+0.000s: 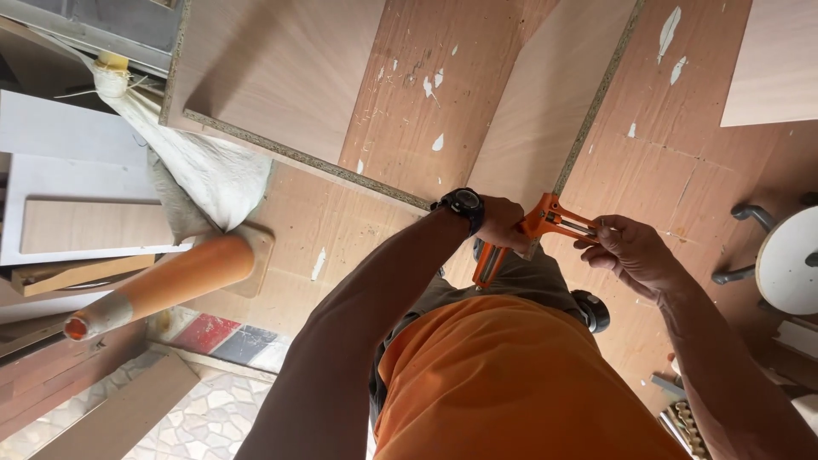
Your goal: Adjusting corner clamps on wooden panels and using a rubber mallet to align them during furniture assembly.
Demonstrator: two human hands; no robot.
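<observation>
I look straight down my orange shirt at two chipboard panels that meet at a corner. An orange corner clamp (545, 223) sits on that corner. My left hand (501, 223), with a black wristwatch (463, 204), grips the clamp body against the upright panel (545, 111). My right hand (632, 254) pinches the clamp's screw handle at its right end. The second panel (281, 77) runs off to the upper left, its raw speckled edge showing.
A brown worktop (426, 94) with white chips lies under the panels. An orange cone (162, 285) and a white sack (204, 170) lie at left, beside stacked boards. A white round stool (788, 260) stands at right. Tiled floor shows bottom left.
</observation>
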